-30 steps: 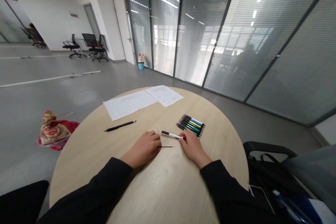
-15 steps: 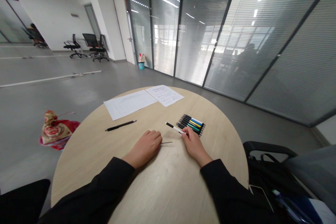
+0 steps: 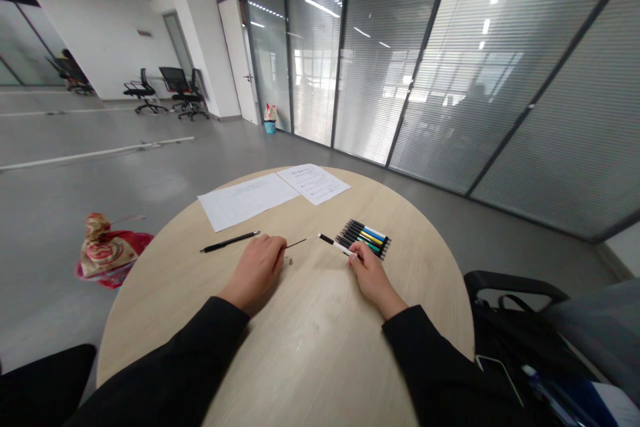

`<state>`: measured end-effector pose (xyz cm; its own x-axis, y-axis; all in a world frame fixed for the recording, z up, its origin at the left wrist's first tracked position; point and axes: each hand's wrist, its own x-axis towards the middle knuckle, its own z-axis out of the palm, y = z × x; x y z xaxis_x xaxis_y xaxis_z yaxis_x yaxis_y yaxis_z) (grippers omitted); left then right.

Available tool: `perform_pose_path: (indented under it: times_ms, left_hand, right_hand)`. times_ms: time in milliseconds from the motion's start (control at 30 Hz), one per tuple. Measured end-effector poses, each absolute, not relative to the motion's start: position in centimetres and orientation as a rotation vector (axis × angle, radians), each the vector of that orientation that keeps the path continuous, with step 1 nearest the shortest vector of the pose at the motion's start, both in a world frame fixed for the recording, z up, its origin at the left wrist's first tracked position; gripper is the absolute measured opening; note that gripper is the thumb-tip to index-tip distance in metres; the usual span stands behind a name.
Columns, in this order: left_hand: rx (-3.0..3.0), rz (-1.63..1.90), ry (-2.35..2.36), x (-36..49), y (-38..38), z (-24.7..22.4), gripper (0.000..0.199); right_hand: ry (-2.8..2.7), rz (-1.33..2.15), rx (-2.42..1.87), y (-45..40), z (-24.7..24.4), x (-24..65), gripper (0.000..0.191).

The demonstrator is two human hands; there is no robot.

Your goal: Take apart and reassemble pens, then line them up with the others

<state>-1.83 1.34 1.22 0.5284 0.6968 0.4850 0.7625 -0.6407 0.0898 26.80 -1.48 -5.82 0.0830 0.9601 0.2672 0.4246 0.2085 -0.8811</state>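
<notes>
Pinched between the thumb and fingers of the right hand (image 3: pixel 374 275), a white pen (image 3: pixel 334 245) is held firmly by its lower end, its black tip angled up and to the left, clear of the hand. The left hand (image 3: pixel 255 269) lies curled on the tabletop, and a thin dark rod (image 3: pixel 296 243) runs out from under its fingertips towards the pen's tip (whether it is gripped or only pressed down, the view does not settle). The two hands are near each other, with the rod's far end just short of the pen. A small grey speck (image 3: pixel 291 261) sits on the wood just beside the left fingers.

Just past the right hand, a tight row of black pens with coloured bands (image 3: pixel 363 239) lies side by side, touching neither the hand nor the white pen's tip. A black pen (image 3: pixel 230 241) lies alone near the left hand, and two printed sheets (image 3: pixel 247 201) (image 3: pixel 313 183) overlap slightly at the far edge of the round wooden table (image 3: pixel 320 353). Black sleeves (image 3: pixel 165 353) (image 3: pixel 430 347) cover both forearms. Off the table's left edge, a red patterned bag (image 3: pixel 107 257) sits on the grey floor.
</notes>
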Motion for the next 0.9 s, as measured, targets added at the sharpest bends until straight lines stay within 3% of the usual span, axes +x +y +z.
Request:
perform_pose_path:
  times_ms: [900]
  left_hand:
    - [-2.766, -0.693, -1.232, -2.0, 1.8, 1.7, 0.018]
  right_hand:
    - [-1.694, 0.608, -1.461, -2.4, -4.1, 26.4, 0.012]
